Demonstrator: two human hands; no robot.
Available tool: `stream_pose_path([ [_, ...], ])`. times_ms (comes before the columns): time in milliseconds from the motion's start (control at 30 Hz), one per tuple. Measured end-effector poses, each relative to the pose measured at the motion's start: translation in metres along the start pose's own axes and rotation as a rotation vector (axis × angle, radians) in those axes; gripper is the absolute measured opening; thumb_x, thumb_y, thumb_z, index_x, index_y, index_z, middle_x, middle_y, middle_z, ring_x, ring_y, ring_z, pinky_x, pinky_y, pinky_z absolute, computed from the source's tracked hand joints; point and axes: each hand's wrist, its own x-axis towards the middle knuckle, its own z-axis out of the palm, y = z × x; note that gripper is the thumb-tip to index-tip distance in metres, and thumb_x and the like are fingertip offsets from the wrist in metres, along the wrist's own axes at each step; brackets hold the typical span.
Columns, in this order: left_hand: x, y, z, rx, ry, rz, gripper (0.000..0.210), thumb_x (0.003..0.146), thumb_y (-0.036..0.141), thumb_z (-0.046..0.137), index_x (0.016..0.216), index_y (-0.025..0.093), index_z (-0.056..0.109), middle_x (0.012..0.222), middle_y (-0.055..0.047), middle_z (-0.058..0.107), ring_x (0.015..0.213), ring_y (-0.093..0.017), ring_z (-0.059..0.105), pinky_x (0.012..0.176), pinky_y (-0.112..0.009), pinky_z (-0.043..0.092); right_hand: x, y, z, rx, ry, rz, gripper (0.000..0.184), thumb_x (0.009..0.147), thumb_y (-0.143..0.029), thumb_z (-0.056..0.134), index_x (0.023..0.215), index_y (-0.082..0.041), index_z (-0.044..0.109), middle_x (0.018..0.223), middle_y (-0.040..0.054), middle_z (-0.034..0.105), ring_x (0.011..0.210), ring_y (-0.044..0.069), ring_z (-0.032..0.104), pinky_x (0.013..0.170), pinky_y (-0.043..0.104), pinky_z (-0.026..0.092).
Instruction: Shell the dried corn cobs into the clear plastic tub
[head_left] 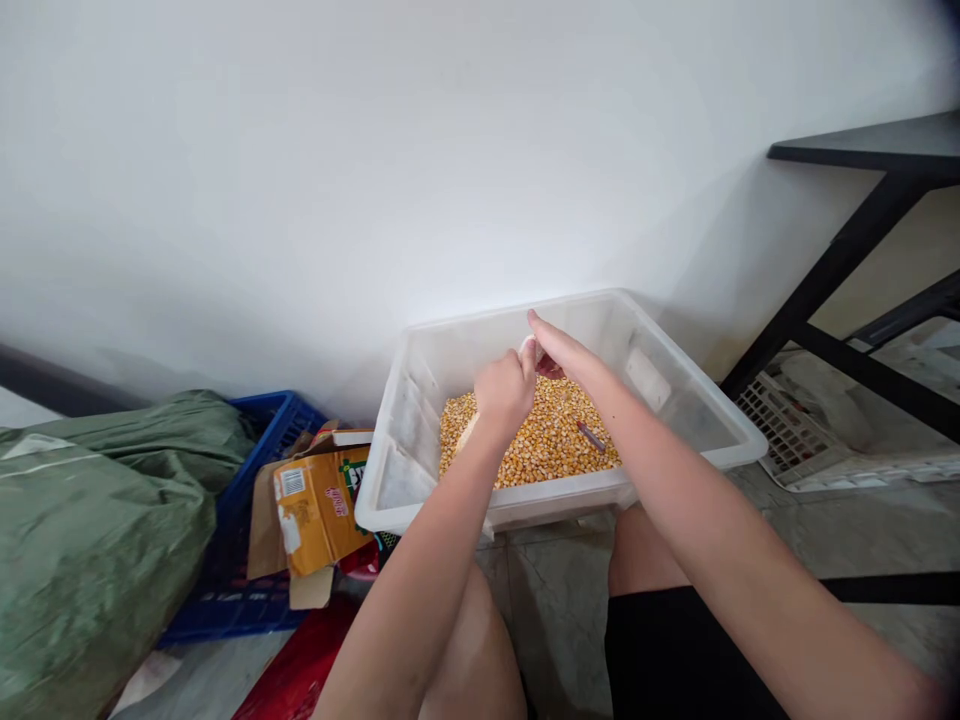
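A translucent white plastic bin (pixel 697 400) holds loose yellow corn kernels (pixel 540 455). Over the kernels, my left hand (pixel 504 388) is closed around a pale object (pixel 528 345), its thumb on top. Most of that object is inside the fist, so its kind is unclear; a pale edge also shows below the wrist. My right hand (pixel 564 350) is beside it, thumb stretched out and palm turned toward the left hand, near the pale object's end. Its other fingers are largely hidden. A short grey stick with a red end (pixel 591 437) lies on the kernels.
At the left are a blue crate (pixel 247 590), a green sack (pixel 112 520), a yellow carton (pixel 322 510) and red packaging (pixel 300 670). A black-framed table (pixel 862 150) and a white basket (pixel 795 430) stand at the right. Behind the bin rises a white wall (pixel 450 180).
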Motion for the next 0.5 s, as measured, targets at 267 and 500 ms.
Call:
stream_pose_path([
  [267, 0.004, 0.008, 0.01, -0.359, -0.082, -0.007, 0.083, 0.092, 0.072, 0.005, 0.082, 0.016, 0.065, 0.073, -0.017, 0.066, 0.076, -0.029, 0.067, 0.071, -0.036, 0.048, 0.002, 0.0, 0.023, 0.388, 0.167, -0.157, 0.04, 0.098, -0.039, 0.034, 0.082, -0.018, 0.064, 0.08, 0.0096, 0.074, 0.078, 0.019, 0.071, 0.074, 0.029, 0.054],
  [500, 0.008, 0.007, 0.001, -1.092, -0.34, -0.46, 0.075, 0.087, 0.081, 0.014, 0.073, 0.019, 0.055, 0.045, -0.001, 0.041, 0.036, -0.014, 0.041, 0.041, -0.029, 0.038, -0.006, -0.001, 0.033, -0.044, 0.25, -0.482, 0.05, 0.099, -0.05, 0.034, 0.086, -0.018, 0.071, 0.087, 0.0081, 0.074, 0.087, 0.019, 0.069, 0.083, 0.028, 0.049],
])
